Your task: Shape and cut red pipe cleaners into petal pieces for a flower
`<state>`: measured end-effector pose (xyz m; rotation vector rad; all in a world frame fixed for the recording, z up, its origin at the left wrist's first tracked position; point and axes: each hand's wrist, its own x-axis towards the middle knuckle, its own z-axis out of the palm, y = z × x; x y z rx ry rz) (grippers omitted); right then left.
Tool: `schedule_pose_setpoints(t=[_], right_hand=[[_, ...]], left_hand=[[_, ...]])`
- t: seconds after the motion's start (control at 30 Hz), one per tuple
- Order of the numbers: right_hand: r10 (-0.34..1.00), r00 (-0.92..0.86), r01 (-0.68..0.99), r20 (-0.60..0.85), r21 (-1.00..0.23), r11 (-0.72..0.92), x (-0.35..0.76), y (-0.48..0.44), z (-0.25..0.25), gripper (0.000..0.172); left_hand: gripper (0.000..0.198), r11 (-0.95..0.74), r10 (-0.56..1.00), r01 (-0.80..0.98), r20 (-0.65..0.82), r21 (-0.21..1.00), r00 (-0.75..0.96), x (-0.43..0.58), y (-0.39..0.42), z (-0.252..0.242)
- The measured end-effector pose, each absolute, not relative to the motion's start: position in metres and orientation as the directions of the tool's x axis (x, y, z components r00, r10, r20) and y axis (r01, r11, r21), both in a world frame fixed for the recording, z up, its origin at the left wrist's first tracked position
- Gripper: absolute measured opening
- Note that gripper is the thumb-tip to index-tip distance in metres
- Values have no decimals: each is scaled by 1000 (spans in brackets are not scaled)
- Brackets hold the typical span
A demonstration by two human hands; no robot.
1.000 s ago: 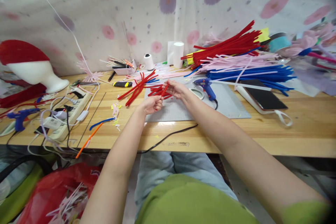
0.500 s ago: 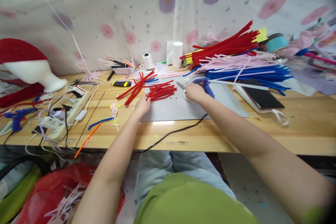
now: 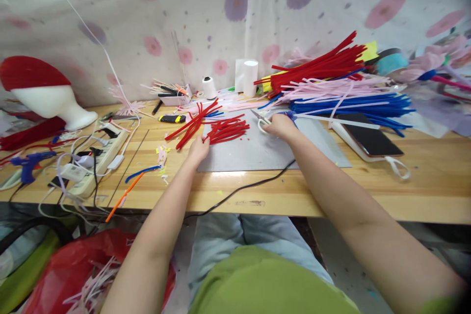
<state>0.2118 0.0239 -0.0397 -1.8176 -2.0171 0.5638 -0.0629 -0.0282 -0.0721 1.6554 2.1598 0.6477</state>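
Since a second ago, the right hand (image 3: pixel 281 126) has moved from the short red sticks (image 3: pixel 228 130) to the scissors (image 3: pixel 259 118). These sticks look light, soft and bendy, probably easiest to grab by a bunch of ends. They lie on the grey mat (image 3: pixel 250 157), running left to right, right ends a bit farther away. At their left ends is the left hand (image 3: pixel 199 149); whether it pinches, nobody can tell. Right fingers pinch the scissors' handle, blades pointing away and left.
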Motion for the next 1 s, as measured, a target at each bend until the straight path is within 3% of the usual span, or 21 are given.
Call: schedule_pose_setpoints(t=[0.07, 0.13, 0.23, 0.27, 0.3, 0.37, 0.43, 0.6, 1.0], right_hand=[[999, 43, 760, 18, -649, -21, 214, 23, -36, 21], [999, 45, 589, -3, -808, -29, 207, 19, -35, 26], [977, -177, 237, -119, -969, -75, 183, 7, -38, 31], [926, -331, 32, -183, -983, -183, 174, 3, -39, 33], [849, -478, -113, -226, -942, -315, 165, 0, -41, 38], [692, -677, -233, -249, -820, -523, 153, -5, -45, 47], [569, -784, -231, -248, -735, -638, 146, -4, -49, 55], [375, -901, -151, -219, -653, -742, 140, 4, -55, 69], [523, -852, -432, -27, -528, -731, 127, 7, -52, 81]], left_hand=[[25, 199, 966, 825, 38, 529, -257, -64, -28, -73], [27, 199, 962, 832, 58, 517, -267, -63, -28, -73], [26, 220, 949, 824, 81, 522, -305, -59, -27, -71], [26, 222, 945, 821, 93, 526, -315, -57, -27, -70], [26, 220, 941, 819, 107, 530, -322, -55, -27, -69], [26, 212, 934, 818, 136, 536, -331, -53, -27, -66], [26, 213, 927, 818, 152, 534, -342, -52, -27, -63], [24, 220, 922, 828, 168, 516, -349, -50, -27, -59], [21, 49, 965, 891, 207, 451, -158, -37, -35, -60]])
